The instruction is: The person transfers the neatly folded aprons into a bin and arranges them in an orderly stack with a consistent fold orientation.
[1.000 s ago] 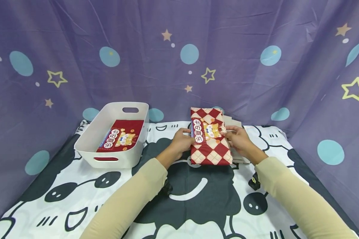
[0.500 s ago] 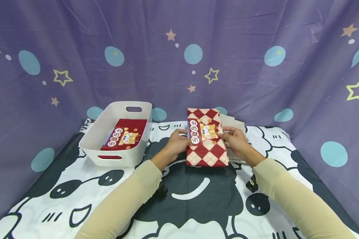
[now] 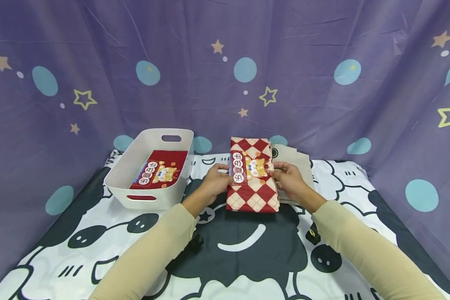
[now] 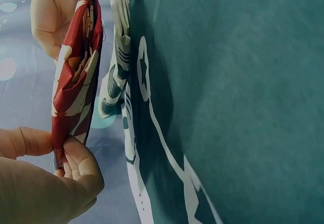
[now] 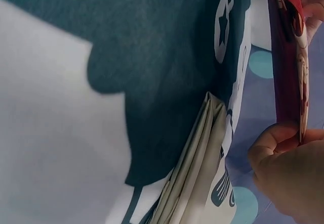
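Note:
Both hands hold a folded red-and-cream checkered cloth (image 3: 253, 196) printed with a cartoon animal and white characters. My left hand (image 3: 214, 182) pinches its left edge; the thumb and fingers (image 4: 81, 166) close on it in the left wrist view. On the opposite edge, my right hand (image 3: 291, 179) pinches the cloth, and the right wrist view shows that grip too. The wrist views show the cloth raised off the bed-like surface. Behind and right of it lies a stack of folded beige cloth (image 3: 298, 160), partly hidden by my right hand.
A white plastic basket (image 3: 114, 183) with handle slots stands on the left. Inside it lies a folded red cloth (image 3: 172, 157) with a similar print. A sheep-patterned sheet (image 3: 255, 260) covers the surface, and a purple curtain (image 3: 195, 83) hangs behind.
Both hands have carried the checkered cloth left, nearer the basket. More of the beige stack shows behind it. The head view has shifted slightly.

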A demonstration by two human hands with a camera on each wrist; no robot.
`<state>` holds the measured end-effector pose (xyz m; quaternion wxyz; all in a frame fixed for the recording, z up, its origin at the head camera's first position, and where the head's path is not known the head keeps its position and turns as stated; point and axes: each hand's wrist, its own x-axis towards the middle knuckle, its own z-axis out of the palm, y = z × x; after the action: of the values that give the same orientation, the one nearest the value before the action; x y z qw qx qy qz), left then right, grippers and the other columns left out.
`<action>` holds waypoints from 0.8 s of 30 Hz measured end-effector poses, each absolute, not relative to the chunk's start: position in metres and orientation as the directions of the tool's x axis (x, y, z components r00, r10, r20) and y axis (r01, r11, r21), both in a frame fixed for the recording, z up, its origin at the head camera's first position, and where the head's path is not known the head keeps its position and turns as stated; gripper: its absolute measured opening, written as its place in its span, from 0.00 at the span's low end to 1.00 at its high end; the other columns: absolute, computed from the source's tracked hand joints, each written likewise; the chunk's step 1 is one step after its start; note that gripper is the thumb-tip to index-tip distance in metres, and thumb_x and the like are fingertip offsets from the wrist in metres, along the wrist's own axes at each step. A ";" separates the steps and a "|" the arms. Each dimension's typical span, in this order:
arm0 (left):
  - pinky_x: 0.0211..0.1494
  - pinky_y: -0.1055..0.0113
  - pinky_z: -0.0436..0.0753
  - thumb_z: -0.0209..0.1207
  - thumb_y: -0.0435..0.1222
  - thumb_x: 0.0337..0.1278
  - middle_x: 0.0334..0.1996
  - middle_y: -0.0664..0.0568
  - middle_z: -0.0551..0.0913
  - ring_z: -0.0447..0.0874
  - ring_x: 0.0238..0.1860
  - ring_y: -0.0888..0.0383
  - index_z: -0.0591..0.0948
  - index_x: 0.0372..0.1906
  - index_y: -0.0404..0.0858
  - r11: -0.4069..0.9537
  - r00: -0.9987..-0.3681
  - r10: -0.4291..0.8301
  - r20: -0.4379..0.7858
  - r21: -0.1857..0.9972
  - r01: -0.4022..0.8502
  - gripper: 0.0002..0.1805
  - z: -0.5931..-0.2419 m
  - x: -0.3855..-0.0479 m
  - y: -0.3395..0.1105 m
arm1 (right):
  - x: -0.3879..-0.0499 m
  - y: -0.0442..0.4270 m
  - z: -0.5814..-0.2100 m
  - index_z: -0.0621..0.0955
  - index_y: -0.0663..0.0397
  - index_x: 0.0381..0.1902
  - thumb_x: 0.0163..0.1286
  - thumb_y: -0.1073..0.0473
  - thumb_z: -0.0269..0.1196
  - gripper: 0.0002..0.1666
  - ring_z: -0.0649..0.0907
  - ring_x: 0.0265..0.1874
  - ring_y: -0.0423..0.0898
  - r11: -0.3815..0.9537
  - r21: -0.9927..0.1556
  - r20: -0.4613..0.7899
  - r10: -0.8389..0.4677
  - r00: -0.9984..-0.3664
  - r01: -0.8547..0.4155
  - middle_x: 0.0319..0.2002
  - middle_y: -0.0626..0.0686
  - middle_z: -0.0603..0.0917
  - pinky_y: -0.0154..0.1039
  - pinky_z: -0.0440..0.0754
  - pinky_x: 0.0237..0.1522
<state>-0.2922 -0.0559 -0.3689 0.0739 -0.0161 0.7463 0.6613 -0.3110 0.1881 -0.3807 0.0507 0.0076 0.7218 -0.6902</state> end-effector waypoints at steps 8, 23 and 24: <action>0.34 0.66 0.82 0.56 0.23 0.52 0.45 0.40 0.79 0.81 0.39 0.53 0.69 0.66 0.33 0.144 -0.990 0.070 -0.120 0.984 -0.109 0.31 -0.364 -0.289 -0.065 | -0.309 0.180 -0.375 0.65 0.70 0.69 0.77 0.68 0.54 0.25 0.83 0.42 0.44 0.039 -0.995 -0.092 -0.087 -0.992 0.089 0.57 0.63 0.76 0.33 0.85 0.33; 0.33 0.67 0.82 0.56 0.22 0.52 0.44 0.40 0.80 0.81 0.37 0.55 0.69 0.64 0.32 0.137 -0.995 0.081 -0.065 0.989 -0.054 0.31 -0.341 -0.287 -0.078 | -0.311 0.171 -0.350 0.63 0.67 0.71 0.79 0.67 0.52 0.26 0.82 0.45 0.47 -0.005 -0.997 -0.081 -0.119 -0.990 0.082 0.58 0.63 0.75 0.37 0.85 0.38; 0.33 0.67 0.83 0.56 0.22 0.52 0.45 0.40 0.80 0.82 0.38 0.54 0.68 0.65 0.32 0.135 -0.995 0.081 -0.063 0.990 -0.051 0.31 -0.340 -0.287 -0.079 | -0.311 0.170 -0.349 0.64 0.66 0.71 0.79 0.67 0.52 0.26 0.82 0.45 0.47 -0.006 -0.997 -0.078 -0.117 -0.990 0.079 0.58 0.62 0.75 0.37 0.85 0.38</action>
<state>-0.2866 -0.0787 -0.3398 0.0505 0.0100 0.7516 0.6576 -0.3113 0.1697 -0.3494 0.0692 -0.0135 0.7016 -0.7091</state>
